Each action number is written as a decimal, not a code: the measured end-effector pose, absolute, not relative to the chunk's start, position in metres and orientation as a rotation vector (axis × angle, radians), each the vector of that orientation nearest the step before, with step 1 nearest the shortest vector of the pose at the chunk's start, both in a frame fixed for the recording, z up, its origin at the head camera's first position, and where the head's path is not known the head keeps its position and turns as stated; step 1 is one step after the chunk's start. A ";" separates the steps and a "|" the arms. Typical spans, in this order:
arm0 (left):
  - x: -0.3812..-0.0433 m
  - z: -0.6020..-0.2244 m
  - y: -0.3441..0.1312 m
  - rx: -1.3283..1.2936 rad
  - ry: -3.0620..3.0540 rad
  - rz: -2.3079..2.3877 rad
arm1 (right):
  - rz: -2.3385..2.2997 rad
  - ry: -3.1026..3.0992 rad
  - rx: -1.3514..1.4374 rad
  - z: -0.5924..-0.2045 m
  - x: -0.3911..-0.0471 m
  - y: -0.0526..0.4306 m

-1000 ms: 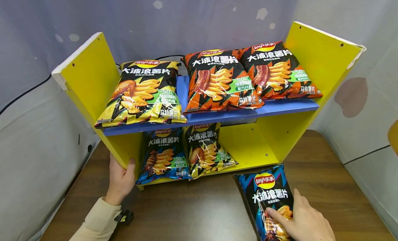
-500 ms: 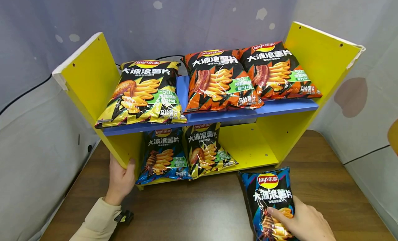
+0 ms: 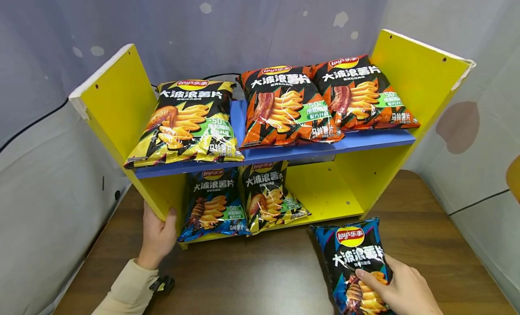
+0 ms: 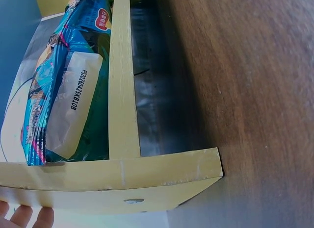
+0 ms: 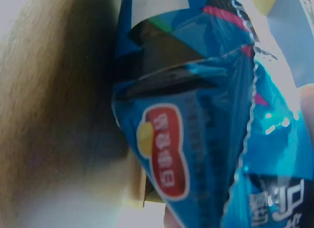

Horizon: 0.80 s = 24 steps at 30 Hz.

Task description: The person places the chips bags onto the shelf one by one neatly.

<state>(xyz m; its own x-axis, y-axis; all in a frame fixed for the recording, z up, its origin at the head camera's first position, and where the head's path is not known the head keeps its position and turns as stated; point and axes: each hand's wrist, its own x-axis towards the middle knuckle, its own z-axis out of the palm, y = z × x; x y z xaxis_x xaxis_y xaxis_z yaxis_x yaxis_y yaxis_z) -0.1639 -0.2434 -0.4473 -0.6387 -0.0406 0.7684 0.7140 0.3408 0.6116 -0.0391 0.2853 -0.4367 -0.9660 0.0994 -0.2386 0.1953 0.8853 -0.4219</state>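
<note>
My right hand (image 3: 406, 285) grips the right side of a blue and black chip bag (image 3: 351, 256), thumb across its front, above the table in front of the shelf's lower right. In the right wrist view, the blue back of that chip bag (image 5: 196, 125) fills the middle. At the lower left of the two-tier yellow shelf (image 3: 107, 98), my left hand (image 3: 157, 236) holds the side panel, thumb near its front edge. Its fingertips (image 4: 44, 217) show outside the panel in the left wrist view. Another blue chip bag (image 3: 213, 202) and a yellow one (image 3: 268, 197) stand on the lower tier.
A yellow chip bag (image 3: 187, 121) and two orange ones (image 3: 290, 105) (image 3: 361, 91) lie along the blue upper board (image 3: 292, 153). Yellow floor shows at the lower tier's right. The shelf stands on a brown wooden table (image 3: 243, 279), with a curtain (image 3: 260, 26) behind.
The blue chip bag in my right hand has shifted slightly right and turned a little. My right hand has moved a little with it. The left hand stays on the panel.
</note>
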 end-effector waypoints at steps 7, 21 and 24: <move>-0.163 -0.449 -0.244 -0.571 -1.910 -1.336 | -0.681 2.915 0.202 -0.424 -0.032 0.290; -0.164 -0.449 -0.244 -0.589 -1.902 -1.345 | -0.462 3.685 -0.277 -0.373 -0.040 0.269; -0.165 -0.448 -0.244 -0.600 -1.894 -1.360 | -0.377 3.785 -0.359 -0.369 -0.059 0.263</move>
<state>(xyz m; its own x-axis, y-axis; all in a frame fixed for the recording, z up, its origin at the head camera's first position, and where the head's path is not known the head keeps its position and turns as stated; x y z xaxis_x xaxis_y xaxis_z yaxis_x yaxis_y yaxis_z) -0.1646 -0.2444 -0.4482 -0.6343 -0.0364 0.7722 0.7201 0.3357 0.6073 -0.0588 0.2626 -0.3686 -0.7625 -0.1037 0.6386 -0.2275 0.9670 -0.1147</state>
